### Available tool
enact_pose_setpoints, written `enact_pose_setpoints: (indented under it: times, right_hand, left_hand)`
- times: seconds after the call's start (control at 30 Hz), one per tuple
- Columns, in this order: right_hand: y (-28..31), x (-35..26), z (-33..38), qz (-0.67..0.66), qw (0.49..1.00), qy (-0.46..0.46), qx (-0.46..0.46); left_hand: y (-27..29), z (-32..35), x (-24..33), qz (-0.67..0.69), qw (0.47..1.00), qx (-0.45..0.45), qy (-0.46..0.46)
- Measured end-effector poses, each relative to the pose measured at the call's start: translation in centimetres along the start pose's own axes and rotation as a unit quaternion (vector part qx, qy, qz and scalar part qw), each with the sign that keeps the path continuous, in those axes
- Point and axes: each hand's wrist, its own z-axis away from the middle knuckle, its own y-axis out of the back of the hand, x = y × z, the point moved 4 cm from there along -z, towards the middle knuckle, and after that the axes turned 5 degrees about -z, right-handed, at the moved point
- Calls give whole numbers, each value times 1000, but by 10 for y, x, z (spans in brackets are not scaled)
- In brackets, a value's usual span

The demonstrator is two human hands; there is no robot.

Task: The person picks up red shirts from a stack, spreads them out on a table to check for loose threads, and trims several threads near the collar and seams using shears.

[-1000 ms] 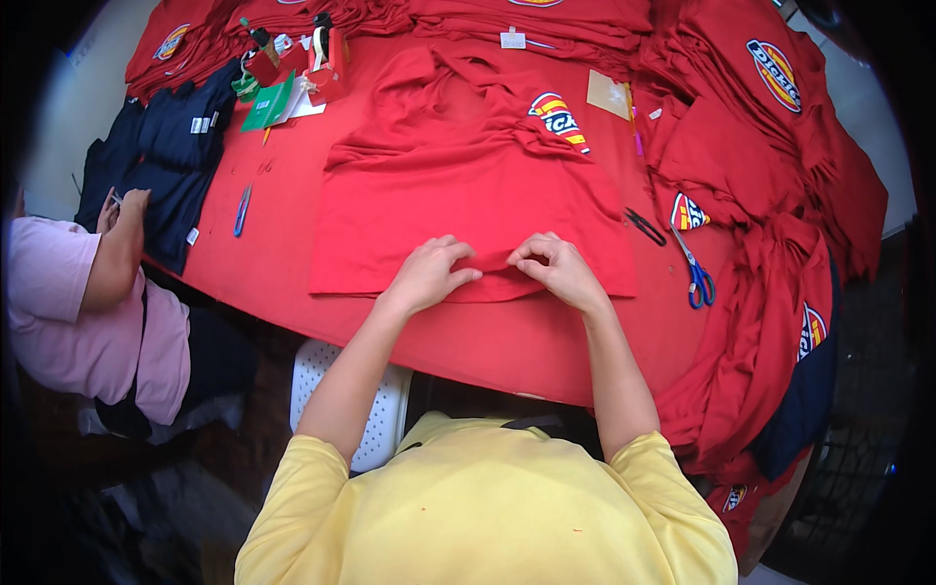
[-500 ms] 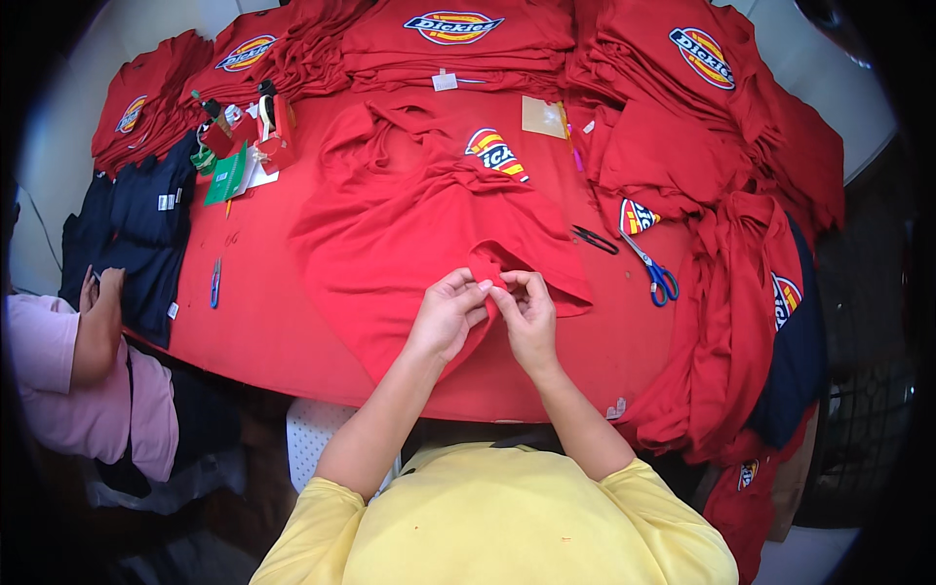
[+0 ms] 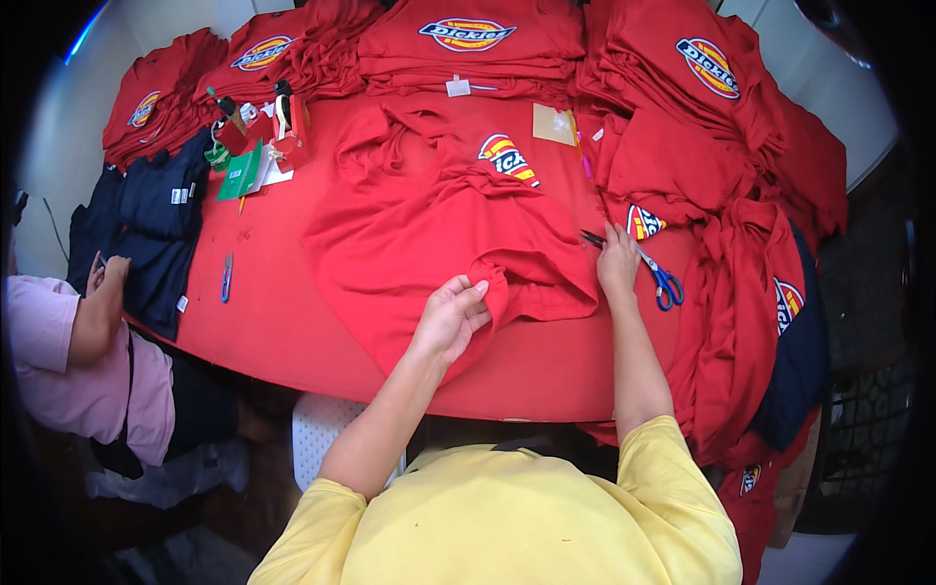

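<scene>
A red sweatshirt (image 3: 419, 234) with a printed chest badge lies rumpled on the red-covered table in front of me. My left hand (image 3: 454, 317) pinches a fold at its near edge between thumb and fingers. Right of the garment, my right hand (image 3: 618, 263) has its fingers closed at the back end of small black thread snips (image 3: 592, 238), whose front end sticks out to the left. The hand hides the rest of the snips. Beside this hand lie scissors (image 3: 666, 287) with blue handles, partly covered by it.
Stacked red garments (image 3: 468, 54) line the far side, and more red clothing (image 3: 726, 322) is heaped at right. At left are dark folded garments (image 3: 156, 205), a red holder (image 3: 292, 141) and blue snips (image 3: 226, 279). A person in pink (image 3: 88, 341) works there.
My right hand has let go of the red fabric and moved right to the black snips. The left hand keeps its pinch on the sweatshirt. The view has shifted slightly.
</scene>
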Motion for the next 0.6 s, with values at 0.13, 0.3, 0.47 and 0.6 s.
enact_pose_setpoints:
  times: [0.13, 0.3, 0.47, 0.6]
  right_hand:
    - [2, 22, 12, 49, 995, 84, 13]
    - [55, 76, 56, 187, 968, -163, -22]
    - [61, 106, 110, 100, 993, -68, 1]
    - [84, 88, 126, 11, 987, -115, -109]
  left_hand:
    - [-3, 1, 1, 8, 1000, -4, -8]
    - [2, 2, 2, 17, 1000, -14, -20]
    - [-4, -4, 2, 16, 1000, -16, -21]
    - [0, -9, -1, 32, 999, -22, -37]
